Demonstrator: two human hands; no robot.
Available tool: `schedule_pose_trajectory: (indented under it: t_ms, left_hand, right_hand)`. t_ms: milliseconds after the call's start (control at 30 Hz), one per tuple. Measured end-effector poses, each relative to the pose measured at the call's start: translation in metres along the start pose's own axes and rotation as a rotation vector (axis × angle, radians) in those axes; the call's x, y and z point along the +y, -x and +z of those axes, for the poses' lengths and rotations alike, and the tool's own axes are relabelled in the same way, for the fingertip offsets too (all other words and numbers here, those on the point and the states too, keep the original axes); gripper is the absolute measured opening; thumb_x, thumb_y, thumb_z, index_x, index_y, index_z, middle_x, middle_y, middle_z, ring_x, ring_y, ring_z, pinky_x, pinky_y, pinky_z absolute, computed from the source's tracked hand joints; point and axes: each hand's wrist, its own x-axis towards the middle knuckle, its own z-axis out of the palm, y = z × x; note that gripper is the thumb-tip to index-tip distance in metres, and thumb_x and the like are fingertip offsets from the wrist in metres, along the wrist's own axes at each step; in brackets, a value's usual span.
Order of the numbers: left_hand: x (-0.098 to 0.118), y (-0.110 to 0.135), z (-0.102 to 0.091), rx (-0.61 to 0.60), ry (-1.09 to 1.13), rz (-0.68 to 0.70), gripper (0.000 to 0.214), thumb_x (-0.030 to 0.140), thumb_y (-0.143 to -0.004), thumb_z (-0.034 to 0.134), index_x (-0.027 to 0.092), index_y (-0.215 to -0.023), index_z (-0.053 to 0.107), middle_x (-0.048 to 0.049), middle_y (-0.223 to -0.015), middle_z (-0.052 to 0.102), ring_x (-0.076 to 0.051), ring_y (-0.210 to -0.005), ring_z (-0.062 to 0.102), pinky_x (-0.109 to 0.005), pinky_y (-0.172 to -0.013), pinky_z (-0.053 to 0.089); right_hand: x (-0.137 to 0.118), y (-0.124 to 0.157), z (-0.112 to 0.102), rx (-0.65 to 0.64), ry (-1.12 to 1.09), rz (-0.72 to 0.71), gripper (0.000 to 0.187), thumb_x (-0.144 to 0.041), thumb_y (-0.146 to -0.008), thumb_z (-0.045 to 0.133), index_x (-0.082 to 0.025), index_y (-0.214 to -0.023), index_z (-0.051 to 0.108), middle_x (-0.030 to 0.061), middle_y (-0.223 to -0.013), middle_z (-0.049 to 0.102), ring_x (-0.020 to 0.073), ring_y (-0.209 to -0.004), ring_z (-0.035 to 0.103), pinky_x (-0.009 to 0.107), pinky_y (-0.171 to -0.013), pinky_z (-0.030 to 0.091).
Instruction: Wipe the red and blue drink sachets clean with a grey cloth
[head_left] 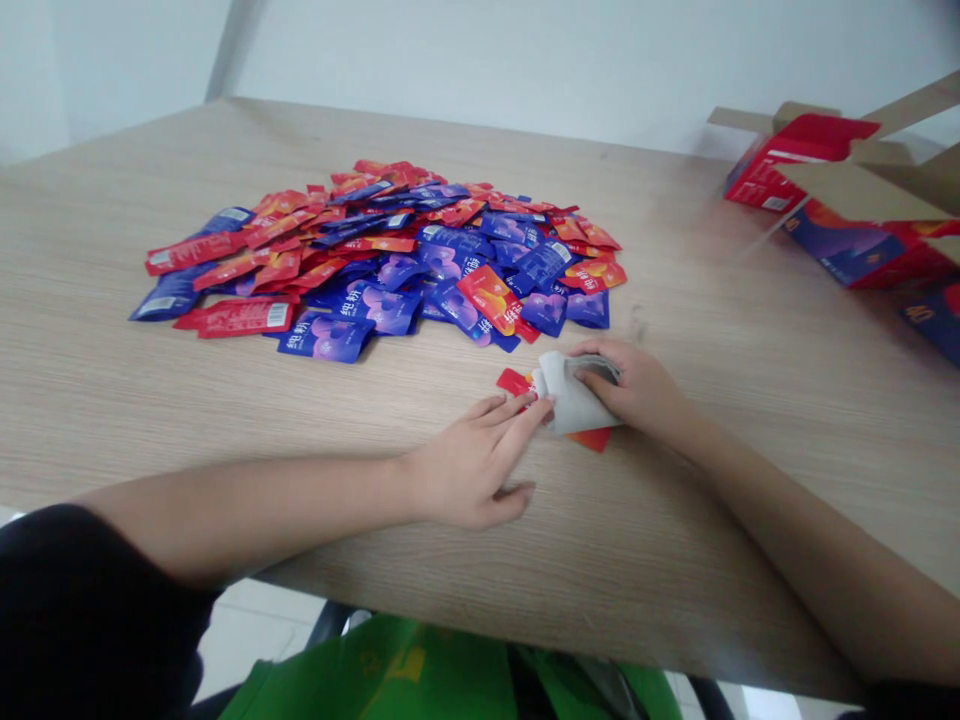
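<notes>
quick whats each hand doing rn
left hand: open, fingers spread, fingertips touching the white flexible packet
right hand: closed, holding that packet

A pale wall [570, 70] rises behind the light wood-grain worktop [135, 400], with a grey strip [234, 50] running up it; pale floor tiles [255, 640] and a green bag [375, 670] show below.

Soft even daylight, faint shadows, slight blur

Right hand [628, 388] gripping white packet [571, 395], left hand [469, 465] touching it; sachet pile [390, 265] on wooden table [150, 400], cardboard box [862, 190] far right.
</notes>
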Motion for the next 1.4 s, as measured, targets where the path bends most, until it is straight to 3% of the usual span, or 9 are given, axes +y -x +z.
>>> schedule_pose_trajectory:
  t_ms: [167,367,500,633,800,933,1067,1233,1400]
  left_hand:
    - [0.001,-0.003,-0.001,0.022,-0.045,0.01,0.074,0.026,-0.09,0.049,0.004,-0.151,0.014,-0.0225,-0.143,0.045,-0.034,-0.136,0.038,-0.049,-0.113,0.033]
    - [0.006,-0.014,-0.002,0.068,-0.125,-0.034,0.06,0.031,-0.091,0.047,0.013,-0.147,0.034,-0.0184,-0.124,0.051,-0.033,-0.121,0.048,-0.05,-0.1,0.043]
    - [0.013,-0.021,-0.005,0.137,-0.2,-0.037,0.055,0.041,-0.09,0.049,0.014,-0.138,0.045,-0.023,-0.143,0.039,-0.04,-0.136,0.034,-0.059,-0.106,0.034]
    - [0.012,-0.022,0.001,0.04,-0.205,-0.08,0.055,0.039,-0.093,0.047,0.012,-0.141,0.042,-0.0185,-0.154,0.032,-0.038,-0.145,0.023,-0.056,-0.115,0.023]
    - [0.002,-0.02,0.006,0.0,-0.193,-0.108,0.055,0.038,-0.094,0.047,0.018,-0.144,0.04,-0.0144,-0.156,0.031,-0.038,-0.144,0.025,-0.055,-0.116,0.023]
    - [0.0,-0.017,0.003,0.002,-0.219,-0.191,0.058,0.036,-0.093,0.049,0.023,-0.147,0.037,-0.0158,-0.157,0.028,-0.041,-0.141,0.029,-0.058,-0.111,0.029]
    - [0.001,-0.012,0.003,-0.006,-0.244,-0.277,0.064,0.038,-0.093,0.048,0.013,-0.149,0.031,-0.0211,-0.152,0.035,-0.041,-0.14,0.031,-0.057,-0.111,0.03]
    - [-0.001,-0.006,0.003,-0.015,-0.243,-0.283,0.065,0.04,-0.093,0.045,0.002,-0.145,0.032,-0.0218,-0.152,0.036,-0.038,-0.141,0.031,-0.052,-0.114,0.028]
    - [-0.001,-0.001,-0.004,-0.041,-0.267,-0.238,0.056,0.039,-0.096,0.043,0.006,-0.141,0.043,-0.0197,-0.145,0.045,-0.038,-0.135,0.039,-0.052,-0.111,0.033]
  right_hand:
    - [-0.008,0.007,0.002,0.181,0.349,-0.133,0.017,-0.027,-0.089,0.057,-0.02,-0.094,0.071,0.0126,-0.118,0.056,0.0316,-0.107,0.05,0.05,-0.092,0.038]
    - [-0.005,0.007,0.005,0.013,0.288,-0.342,0.026,-0.014,-0.094,0.042,-0.018,-0.094,0.068,0.01,-0.098,0.062,0.0232,-0.091,0.054,0.039,-0.081,0.043]
    - [-0.001,0.005,0.007,-0.038,0.18,-0.317,0.028,-0.014,-0.095,0.039,-0.019,-0.102,0.065,0.0095,-0.101,0.064,0.0233,-0.095,0.057,0.039,-0.083,0.046]
    - [-0.007,0.012,-0.002,-0.109,0.128,-0.275,0.032,-0.022,-0.097,0.039,-0.014,-0.117,0.062,0.0142,-0.114,0.06,0.0257,-0.107,0.055,0.045,-0.095,0.046]
    - [-0.01,0.026,-0.018,-0.278,0.126,-0.231,0.063,-0.044,-0.087,0.062,-0.015,-0.141,0.047,0.0162,-0.137,0.048,0.0307,-0.128,0.045,0.05,-0.106,0.042]
    - [-0.008,0.029,-0.014,-0.213,0.159,-0.265,0.056,-0.032,-0.087,0.06,-0.013,-0.139,0.051,0.0184,-0.137,0.051,0.0314,-0.127,0.047,0.051,-0.106,0.042]
    - [-0.007,0.024,-0.009,-0.146,0.192,-0.292,0.047,-0.013,-0.084,0.047,-0.013,-0.13,0.06,0.017,-0.129,0.06,0.0301,-0.118,0.056,0.051,-0.1,0.048]
    - [-0.006,0.02,-0.029,-0.088,0.145,-0.101,0.054,-0.006,-0.077,0.045,-0.02,-0.125,0.063,0.0085,-0.123,0.067,0.0279,-0.11,0.064,0.046,-0.095,0.052]
    - [-0.023,0.021,-0.057,0.178,-0.085,0.195,0.035,-0.03,-0.086,0.058,-0.025,-0.121,0.063,0.0059,-0.107,0.072,0.0315,-0.093,0.068,0.047,-0.075,0.057]
